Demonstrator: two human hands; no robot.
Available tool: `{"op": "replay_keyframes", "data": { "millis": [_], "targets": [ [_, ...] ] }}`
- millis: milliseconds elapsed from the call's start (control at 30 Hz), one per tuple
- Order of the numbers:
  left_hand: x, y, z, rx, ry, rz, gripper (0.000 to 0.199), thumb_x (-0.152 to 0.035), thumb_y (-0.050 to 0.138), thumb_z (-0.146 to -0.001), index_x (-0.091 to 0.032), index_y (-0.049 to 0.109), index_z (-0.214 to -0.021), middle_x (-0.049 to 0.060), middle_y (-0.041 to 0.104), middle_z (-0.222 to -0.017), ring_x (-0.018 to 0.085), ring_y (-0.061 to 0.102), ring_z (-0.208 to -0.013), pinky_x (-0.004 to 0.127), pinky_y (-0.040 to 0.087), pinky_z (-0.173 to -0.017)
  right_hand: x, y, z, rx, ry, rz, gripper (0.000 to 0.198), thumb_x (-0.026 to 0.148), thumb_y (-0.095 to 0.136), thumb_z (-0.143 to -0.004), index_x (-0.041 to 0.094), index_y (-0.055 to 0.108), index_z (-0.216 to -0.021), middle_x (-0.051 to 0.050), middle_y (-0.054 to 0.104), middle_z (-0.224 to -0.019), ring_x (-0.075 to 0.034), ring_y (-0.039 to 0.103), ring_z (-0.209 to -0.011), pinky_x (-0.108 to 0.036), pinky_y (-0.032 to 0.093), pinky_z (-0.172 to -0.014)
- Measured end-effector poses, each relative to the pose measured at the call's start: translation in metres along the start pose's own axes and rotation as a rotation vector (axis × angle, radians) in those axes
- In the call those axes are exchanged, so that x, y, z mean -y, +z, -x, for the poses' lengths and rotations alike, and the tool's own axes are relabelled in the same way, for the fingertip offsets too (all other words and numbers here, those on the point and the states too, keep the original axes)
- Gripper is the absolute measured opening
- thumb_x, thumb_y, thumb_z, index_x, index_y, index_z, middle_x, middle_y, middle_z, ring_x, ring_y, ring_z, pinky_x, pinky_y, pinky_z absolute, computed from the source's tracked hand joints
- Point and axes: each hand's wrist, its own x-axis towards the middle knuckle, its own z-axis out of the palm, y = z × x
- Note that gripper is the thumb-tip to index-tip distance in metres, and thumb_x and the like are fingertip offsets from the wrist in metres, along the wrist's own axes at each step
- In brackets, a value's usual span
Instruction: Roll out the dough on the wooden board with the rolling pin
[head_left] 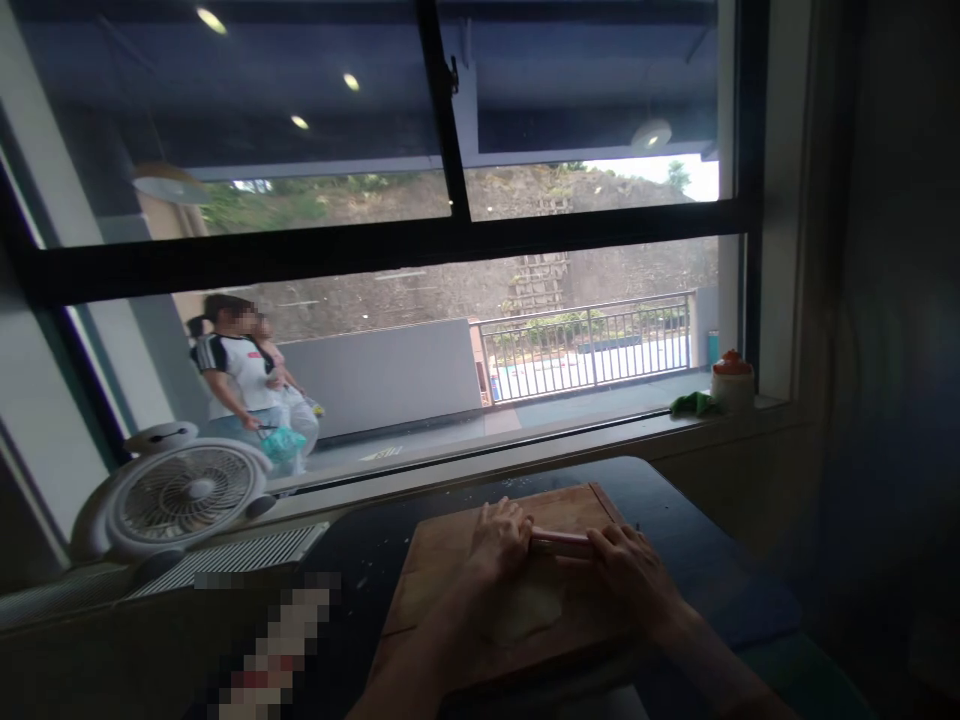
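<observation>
My left hand [501, 535] and my right hand [630, 560] are closed on the two ends of a thin, pale rolling pin [561, 538]. The pin lies crosswise over a wooden board [435, 555], with only its middle showing between my hands. Nearer to me on the board is a flat, pale sheet of dough [529, 605], partly hidden by my left forearm. Whether the pin touches the dough I cannot tell.
The board rests on a dark table [637, 485] with light crumbs on it. A white fan [191, 490] stands at the left by the window. On the sill are a jar with an orange lid [733, 380] and a green cloth [694, 404]. Two people [251, 365] are outside.
</observation>
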Motion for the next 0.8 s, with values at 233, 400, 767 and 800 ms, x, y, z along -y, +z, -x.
{"op": "replay_keyframes", "data": {
  "millis": [233, 400, 767, 800],
  "targets": [
    [0.029, 0.042, 0.011, -0.113, 0.002, -0.016, 0.057, -0.043, 0.016, -0.093, -0.015, 0.038, -0.137, 0.007, 0.038, -0.143, 0.024, 0.023, -0.136, 0.045, 0.011, -0.113, 0.001, 0.013, 0.02, -0.01, -0.109, -0.008, 0.029, 0.01, 0.05, -0.082, 0.027, 0.055, -0.105, -0.003, 0.057, -0.094, -0.021, 0.051, -0.091, -0.031, 0.036, -0.08],
    [0.034, 0.048, -0.008, -0.054, -0.016, -0.008, 0.062, -0.048, 0.011, -0.092, -0.015, 0.035, -0.139, 0.008, 0.034, -0.145, 0.025, 0.021, -0.137, 0.046, 0.01, -0.113, 0.0, 0.014, 0.009, 0.028, -0.063, -0.078, 0.017, 0.024, 0.044, -0.089, 0.025, 0.057, -0.1, -0.004, 0.058, -0.093, -0.022, 0.052, -0.093, -0.032, 0.036, -0.08],
    [0.025, 0.044, -0.094, 0.077, -0.08, 0.027, 0.049, -0.04, 0.025, -0.09, -0.017, 0.055, -0.121, 0.011, 0.047, -0.135, 0.032, 0.03, -0.132, 0.057, 0.017, -0.109, -0.002, 0.008, -0.013, 0.086, 0.074, -0.085, 0.026, 0.027, 0.043, -0.089, 0.026, 0.056, -0.111, -0.005, 0.06, -0.1, -0.022, 0.053, -0.094, -0.031, 0.037, -0.077],
    [0.024, 0.044, -0.095, 0.072, -0.076, 0.03, 0.049, -0.039, 0.026, -0.09, -0.016, 0.056, -0.121, 0.012, 0.048, -0.135, 0.033, 0.031, -0.131, 0.058, 0.017, -0.109, -0.003, 0.01, -0.014, 0.081, 0.071, -0.078, 0.027, 0.027, 0.043, -0.089, 0.026, 0.056, -0.113, -0.005, 0.06, -0.101, -0.022, 0.053, -0.094, -0.031, 0.037, -0.078]
  ]
}}
